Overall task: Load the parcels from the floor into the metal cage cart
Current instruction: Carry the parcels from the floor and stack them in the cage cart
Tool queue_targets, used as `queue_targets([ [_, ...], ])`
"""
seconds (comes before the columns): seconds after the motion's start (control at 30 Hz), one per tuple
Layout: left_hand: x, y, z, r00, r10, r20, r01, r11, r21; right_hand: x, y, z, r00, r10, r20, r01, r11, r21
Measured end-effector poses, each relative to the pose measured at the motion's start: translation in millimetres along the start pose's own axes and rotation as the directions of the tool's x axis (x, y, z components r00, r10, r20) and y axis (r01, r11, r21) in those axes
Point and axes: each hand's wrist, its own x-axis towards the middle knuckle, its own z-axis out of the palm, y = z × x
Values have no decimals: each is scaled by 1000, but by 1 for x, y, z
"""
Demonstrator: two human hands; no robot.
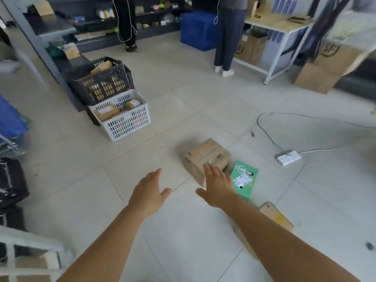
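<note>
My bare forearms stretch out, fingers spread and holding nothing. My right hand (218, 187) overlaps the near corner of the brown cardboard parcel (206, 157) on the tiled floor (142, 159); my left hand (149, 190) hovers well left of it.

Three parcels (207, 157) on the floor, two crates (130, 119), perhaps more.

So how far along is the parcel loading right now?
Nothing shows as loaded; the cage cart's contents aren't visible. In hand: nothing yet. The left hand and right hand are open, reaching toward the brown box. Left on the floor: that box, the green parcel beside it and a flat brown parcel.
</note>
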Motion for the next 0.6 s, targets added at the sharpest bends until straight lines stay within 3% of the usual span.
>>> queue_targets([
  [0.27,70,55,39,985,93,149,-104,992,71,24,79,-6,980,198,4,-198,977,81],
  [0.6,202,70,40,968,101,230,-104,995,2,126,109,-15,929,367,42,-369,923,109],
])
